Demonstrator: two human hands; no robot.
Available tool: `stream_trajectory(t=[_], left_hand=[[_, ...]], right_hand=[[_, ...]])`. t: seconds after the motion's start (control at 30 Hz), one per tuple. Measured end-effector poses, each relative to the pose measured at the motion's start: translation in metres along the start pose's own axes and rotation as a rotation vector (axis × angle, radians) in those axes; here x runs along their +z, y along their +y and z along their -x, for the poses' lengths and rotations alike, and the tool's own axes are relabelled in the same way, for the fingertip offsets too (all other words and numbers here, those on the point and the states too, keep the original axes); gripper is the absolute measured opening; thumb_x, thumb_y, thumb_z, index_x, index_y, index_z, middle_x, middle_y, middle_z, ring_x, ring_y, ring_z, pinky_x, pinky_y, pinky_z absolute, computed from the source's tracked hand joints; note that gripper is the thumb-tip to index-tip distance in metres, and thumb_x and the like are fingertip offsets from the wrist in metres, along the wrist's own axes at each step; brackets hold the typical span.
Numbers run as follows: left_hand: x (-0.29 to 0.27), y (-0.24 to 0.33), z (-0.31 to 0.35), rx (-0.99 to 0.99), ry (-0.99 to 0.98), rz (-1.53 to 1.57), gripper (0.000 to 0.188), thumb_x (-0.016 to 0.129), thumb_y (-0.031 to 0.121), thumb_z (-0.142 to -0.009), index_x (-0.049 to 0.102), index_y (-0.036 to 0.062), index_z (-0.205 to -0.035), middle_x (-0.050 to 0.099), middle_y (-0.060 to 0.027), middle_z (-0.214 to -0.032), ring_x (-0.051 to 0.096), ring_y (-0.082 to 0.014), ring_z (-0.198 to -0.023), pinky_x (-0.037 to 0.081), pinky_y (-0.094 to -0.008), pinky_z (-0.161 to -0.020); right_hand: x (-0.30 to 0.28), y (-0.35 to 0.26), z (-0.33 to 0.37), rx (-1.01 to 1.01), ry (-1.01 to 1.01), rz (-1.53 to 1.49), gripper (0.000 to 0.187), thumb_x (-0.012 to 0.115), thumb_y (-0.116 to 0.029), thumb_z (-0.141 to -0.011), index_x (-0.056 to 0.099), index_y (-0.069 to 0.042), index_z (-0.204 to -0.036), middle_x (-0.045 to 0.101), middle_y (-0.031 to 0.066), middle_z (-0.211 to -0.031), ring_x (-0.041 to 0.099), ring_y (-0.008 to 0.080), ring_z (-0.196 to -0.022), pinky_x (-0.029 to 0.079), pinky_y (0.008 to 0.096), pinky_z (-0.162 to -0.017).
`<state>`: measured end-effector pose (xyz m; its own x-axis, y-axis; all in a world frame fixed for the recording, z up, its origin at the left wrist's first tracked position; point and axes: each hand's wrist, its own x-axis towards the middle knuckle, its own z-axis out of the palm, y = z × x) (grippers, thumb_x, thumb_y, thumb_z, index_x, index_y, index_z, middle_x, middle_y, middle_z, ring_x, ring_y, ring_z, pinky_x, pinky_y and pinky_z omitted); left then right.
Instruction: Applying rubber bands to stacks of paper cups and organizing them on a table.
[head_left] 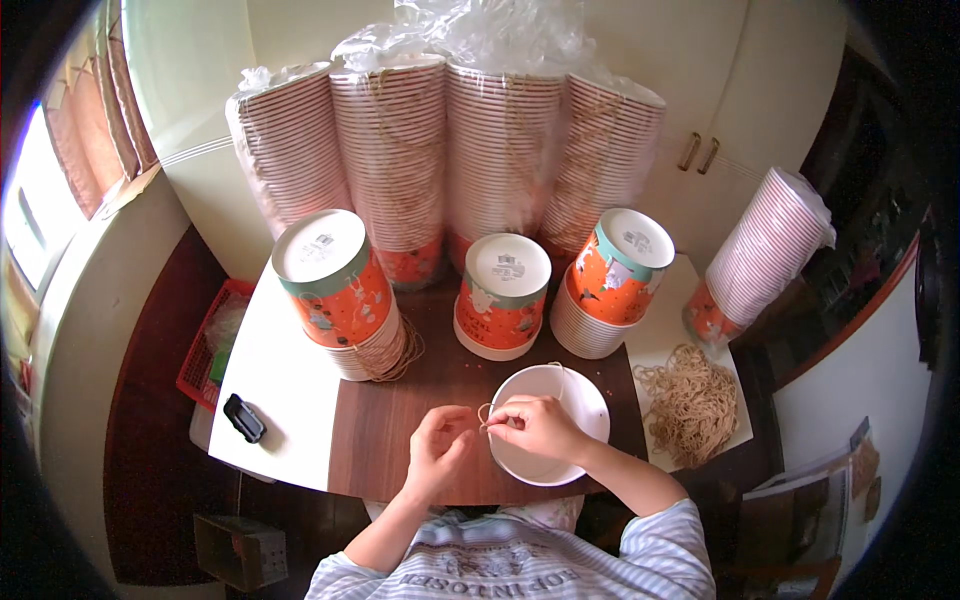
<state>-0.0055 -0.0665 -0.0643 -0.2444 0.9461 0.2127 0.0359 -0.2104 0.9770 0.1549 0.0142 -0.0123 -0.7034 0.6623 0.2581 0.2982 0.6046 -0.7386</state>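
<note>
A white paper bucket [548, 465] stands mouth up in front of me, and I look into its bare inside. Over its left rim, my right hand [540, 427] pinches a small loop of tan cord [484, 414]. Another bit of the cord shows at the bucket's far rim; how the two join is hidden by the hand. To the left of the loop is my left hand [440, 448], fingers bent and thumb apart, with nothing visible in it.
Upside-down orange buckets [505, 300] stand across the table [400, 480]; cords hang round the left stack [365, 350]. Tall bagged stacks [390, 160] rise behind, another bagged stack [765, 250] at right. A cord heap [692, 405] lies right, a black case [244, 418] left.
</note>
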Motion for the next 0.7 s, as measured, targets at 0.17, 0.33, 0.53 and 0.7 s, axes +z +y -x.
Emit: stream_trajectory(t=[0.17, 0.33, 0.53, 0.7], left_hand=[[-0.011, -0.008, 0.016, -0.094, 0.040, -0.096, 0.014, 0.059, 0.003, -0.079, 0.057, -0.0012, -0.092, 0.058, -0.0048, -0.081, 0.052, -0.0071, -0.076, 0.043, -0.0207, -0.065], [0.005, 0.001, 0.030, -0.387, -0.136, 0.223, 0.017, 0.056, 0.011, -0.085, 0.062, -0.0022, -0.094, 0.060, -0.0005, -0.077, 0.052, -0.0040, -0.072, 0.043, -0.0187, -0.064], [0.014, -0.012, 0.025, -0.794, 0.007, 0.935, 0.014, 0.053, 0.014, -0.087, 0.059, 0.0022, -0.092, 0.058, 0.0004, -0.076, 0.050, -0.0070, -0.063, 0.041, -0.0192, -0.056], [0.018, -0.013, 0.022, -0.863, 0.042, 1.196, 0.010, 0.052, 0.014, -0.087, 0.057, 0.0050, -0.084, 0.056, 0.0008, -0.073, 0.047, -0.0081, -0.060, 0.037, -0.0186, -0.051]], right_hand=[[-0.003, -0.004, -0.001, 0.076, -0.051, -0.005, 0.013, 0.065, -0.019, -0.074, 0.064, -0.007, -0.079, 0.063, 0.0065, -0.074, 0.061, 0.0209, -0.065, 0.047, 0.0324, -0.060], [0.001, -0.001, 0.000, 0.087, -0.058, -0.044, 0.013, 0.066, -0.018, -0.073, 0.064, -0.006, -0.078, 0.063, 0.0072, -0.073, 0.061, 0.0202, -0.065, 0.047, 0.0313, -0.060], [0.000, 0.003, -0.001, 0.100, -0.097, -0.119, 0.013, 0.065, -0.017, -0.074, 0.064, -0.005, -0.080, 0.064, 0.0080, -0.073, 0.062, 0.0194, -0.066, 0.047, 0.0297, -0.060], [0.000, 0.000, -0.002, 0.072, -0.114, -0.090, 0.014, 0.065, -0.017, -0.074, 0.064, -0.005, -0.080, 0.064, 0.0082, -0.073, 0.062, 0.0193, -0.066, 0.047, 0.0295, -0.061]])
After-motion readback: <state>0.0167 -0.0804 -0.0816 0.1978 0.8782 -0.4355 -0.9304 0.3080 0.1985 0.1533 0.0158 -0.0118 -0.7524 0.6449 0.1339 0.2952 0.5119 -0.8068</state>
